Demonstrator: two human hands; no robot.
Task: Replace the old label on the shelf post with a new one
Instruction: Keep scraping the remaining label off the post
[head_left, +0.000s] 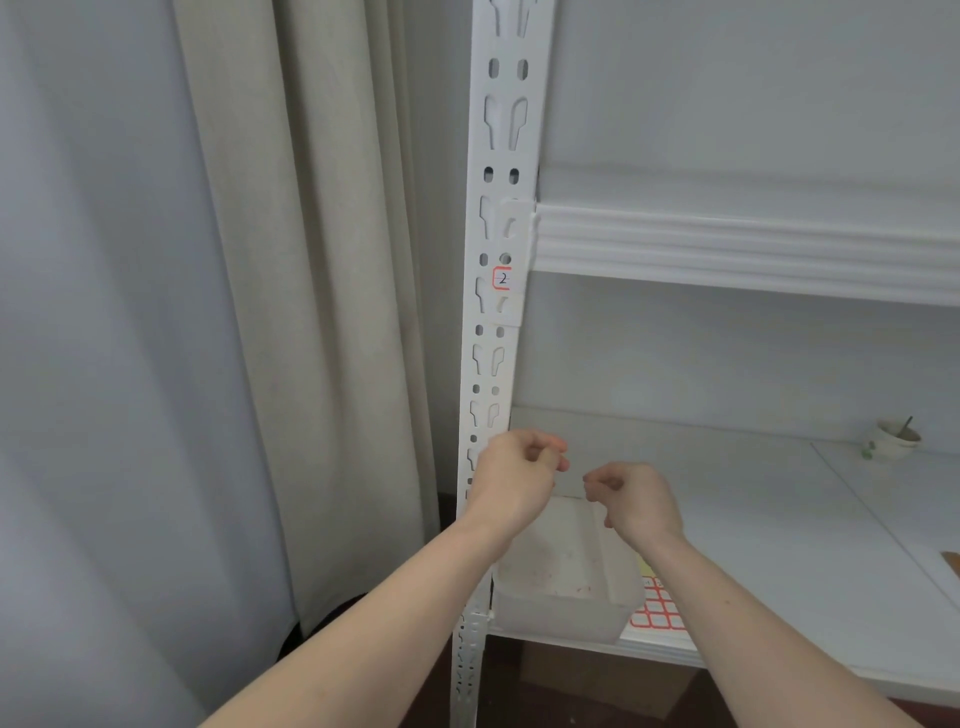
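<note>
The white slotted shelf post (491, 332) runs up the middle of the view. A small red-bordered label marked "2" (502, 279) is stuck on it just under the upper shelf beam. My left hand (514, 478) is in front of the post's lower part, thumb and forefinger pinched together; whether something tiny sits between them is too small to tell. My right hand (631, 499) hovers just to its right with curled fingers and nothing visible in it. Both hands are well below the label, above a white tub (566, 597).
A sheet of red-bordered labels (657, 613) lies on the lower shelf (779, 545) beside the tub. A small bowl with a utensil (894, 439) stands at the back right. The upper shelf beam (727, 244) crosses to the right. Curtains (260, 312) hang on the left.
</note>
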